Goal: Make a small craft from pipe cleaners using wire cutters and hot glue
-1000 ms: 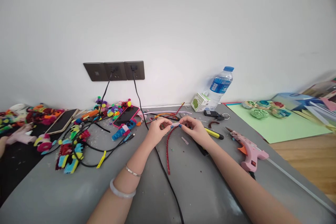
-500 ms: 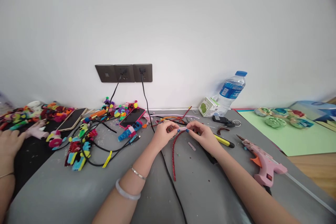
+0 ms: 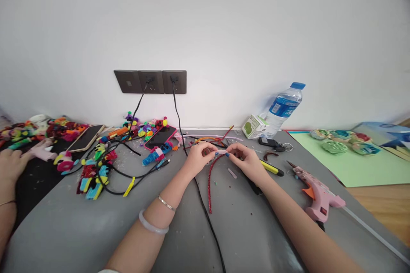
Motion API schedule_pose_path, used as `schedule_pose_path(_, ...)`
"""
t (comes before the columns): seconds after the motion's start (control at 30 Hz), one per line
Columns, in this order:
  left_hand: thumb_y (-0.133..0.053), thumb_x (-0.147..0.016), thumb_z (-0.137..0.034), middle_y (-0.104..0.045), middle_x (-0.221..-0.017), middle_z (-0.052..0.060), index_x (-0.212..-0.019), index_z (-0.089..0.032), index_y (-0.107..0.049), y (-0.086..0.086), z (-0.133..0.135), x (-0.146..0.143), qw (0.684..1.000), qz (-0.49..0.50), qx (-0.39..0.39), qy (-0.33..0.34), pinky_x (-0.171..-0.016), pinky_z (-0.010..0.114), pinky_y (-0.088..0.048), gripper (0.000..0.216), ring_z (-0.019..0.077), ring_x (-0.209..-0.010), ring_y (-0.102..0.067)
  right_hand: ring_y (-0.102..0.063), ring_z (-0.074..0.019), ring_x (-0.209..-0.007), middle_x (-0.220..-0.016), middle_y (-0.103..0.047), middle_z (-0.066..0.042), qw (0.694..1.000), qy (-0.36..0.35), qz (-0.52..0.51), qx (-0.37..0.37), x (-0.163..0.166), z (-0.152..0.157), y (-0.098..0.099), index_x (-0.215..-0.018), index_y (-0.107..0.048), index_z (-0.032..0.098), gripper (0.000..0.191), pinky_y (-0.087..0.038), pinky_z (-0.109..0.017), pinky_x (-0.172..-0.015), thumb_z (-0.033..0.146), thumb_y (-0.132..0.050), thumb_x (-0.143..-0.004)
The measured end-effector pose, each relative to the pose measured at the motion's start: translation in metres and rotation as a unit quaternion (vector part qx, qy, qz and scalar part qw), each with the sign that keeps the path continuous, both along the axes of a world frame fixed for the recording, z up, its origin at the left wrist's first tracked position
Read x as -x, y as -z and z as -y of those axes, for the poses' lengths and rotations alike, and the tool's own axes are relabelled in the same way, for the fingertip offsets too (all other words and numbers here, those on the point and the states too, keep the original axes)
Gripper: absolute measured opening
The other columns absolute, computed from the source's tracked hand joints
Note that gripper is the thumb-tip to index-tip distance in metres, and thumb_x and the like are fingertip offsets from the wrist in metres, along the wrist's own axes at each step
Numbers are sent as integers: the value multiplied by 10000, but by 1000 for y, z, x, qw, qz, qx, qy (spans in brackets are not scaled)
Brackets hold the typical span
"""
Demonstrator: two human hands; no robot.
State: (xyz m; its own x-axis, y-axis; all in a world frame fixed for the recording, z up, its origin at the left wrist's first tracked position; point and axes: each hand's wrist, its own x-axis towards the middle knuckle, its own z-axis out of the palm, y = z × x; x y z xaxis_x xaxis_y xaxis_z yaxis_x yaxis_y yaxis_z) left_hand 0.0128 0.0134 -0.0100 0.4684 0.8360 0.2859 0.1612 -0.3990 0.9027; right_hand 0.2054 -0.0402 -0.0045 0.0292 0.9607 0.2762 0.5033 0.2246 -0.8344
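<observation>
Between my two hands is a short pale pink fuzzy piece (image 3: 221,152), which looks like a bit of pipe cleaner. My left hand (image 3: 200,158) pinches its left end with thumb and fingertips. At the right end, my right hand (image 3: 246,163) pinches it the same way. A red glittery pipe cleaner (image 3: 209,187) curves down over the table just below my fingers. Close by lies another short pale lilac piece (image 3: 232,173). A yellow-and-black utility knife (image 3: 271,168) is partly hidden behind my right hand.
A pink glue gun (image 3: 320,200) lies at right, near green paper (image 3: 307,153). A water bottle (image 3: 285,106) and small box (image 3: 254,126) stand by the wall. Black cable (image 3: 205,209) crosses the table. Pipe-cleaner figures (image 3: 92,177), a phone (image 3: 161,136) and another person's hand (image 3: 12,166) are left.
The view has tilted slightly, so most things sit a little higher in it. Both hands keep pinching the pale pink piece, with only slight finger movement.
</observation>
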Motion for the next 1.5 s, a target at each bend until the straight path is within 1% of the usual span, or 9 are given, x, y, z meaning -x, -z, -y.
schedule_pose_path(0.2,-596,-798,-165,-676,-765,23,-862,-149,-684,1,-1,-1,1000,11,21,7,-584,232,-428,110,126,-626,-597,-575,-180,-677,-744,-649,-28,1000,-1,7,2,-1,0,0,-858,-644,198,150,-414,-305,-623,315,-577,-793)
schedule_pose_path(0.4,-598,-802,-179,-679,-741,21,-851,-148,-685,-3,0,0,1000,-6,15,6,-570,230,-421,105,120,-598,-574,-577,-175,-701,-799,-666,-36,1000,3,19,-8,1,1,0,-860,-640,198,137,-415,-306,-647,282,-556,-792)
schedule_pose_path(0.73,-594,-810,-191,-679,-754,16,-862,-158,-674,-5,0,1,1000,-16,6,9,-585,236,-431,101,124,-611,-579,-570,-170,-688,-793,-662,-29,998,8,48,-30,2,3,1,-852,-630,206,110,-425,-296,-649,248,-543,-799)
schedule_pose_path(0.93,-589,-811,-196,-692,-808,27,-865,-158,-677,-5,-1,1,1000,-21,0,9,-585,238,-430,109,125,-629,-586,-576,-175,-715,-813,-656,-31,999,6,44,-25,2,3,-1,-864,-630,207,115,-426,-297,-652,255,-543,-805)
schedule_pose_path(1.5,-585,-812,-194,-696,-823,32,-876,-160,-676,-6,0,2,999,-32,-2,8,-586,233,-434,116,121,-619,-578,-562,-167,-688,-794,-633,-23,998,-3,61,-30,5,6,-6,-865,-594,209,95,-422,-288,-636,229,-517,-813)
